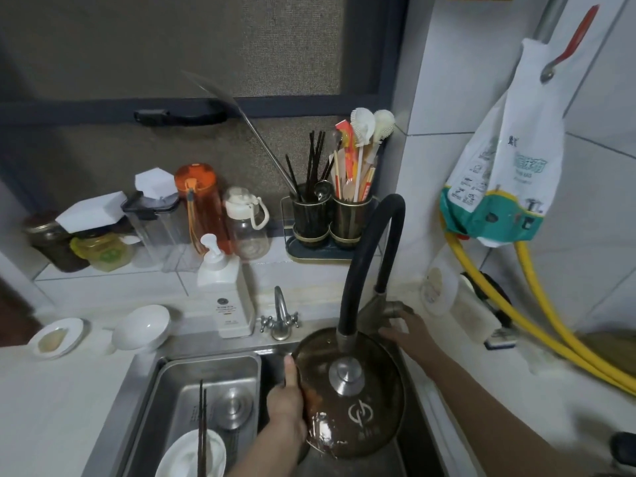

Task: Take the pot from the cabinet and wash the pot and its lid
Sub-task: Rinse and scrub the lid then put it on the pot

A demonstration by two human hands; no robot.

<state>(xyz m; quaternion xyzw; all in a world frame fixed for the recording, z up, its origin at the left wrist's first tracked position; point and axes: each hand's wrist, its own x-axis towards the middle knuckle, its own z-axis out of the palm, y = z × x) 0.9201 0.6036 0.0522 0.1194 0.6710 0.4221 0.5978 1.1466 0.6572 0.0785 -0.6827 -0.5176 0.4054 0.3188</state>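
A dark brown lid (pixel 371 404) with a round metal knob (pixel 346 372) is held tilted over the sink (pixel 416 452), under the black curved faucet hose (pixel 358 270). My left hand (pixel 287 407) grips the lid's left rim, thumb along the edge. Off to the right, my right hand (pixel 409 330) rests on the faucet's metal handle (pixel 385 309), fingers curled around it. The pot itself is hidden behind the lid; I cannot make it out.
A steel tray (pixel 172 380) in the left of the sink holds a white bowl (pixel 191 456), chopsticks and a metal lid. A soap dispenser (pixel 229 297), small tap (pixel 280 316), bottles and utensil holders (pixel 330 218) line the back. Yellow hoses (pixel 537 332) run at right.
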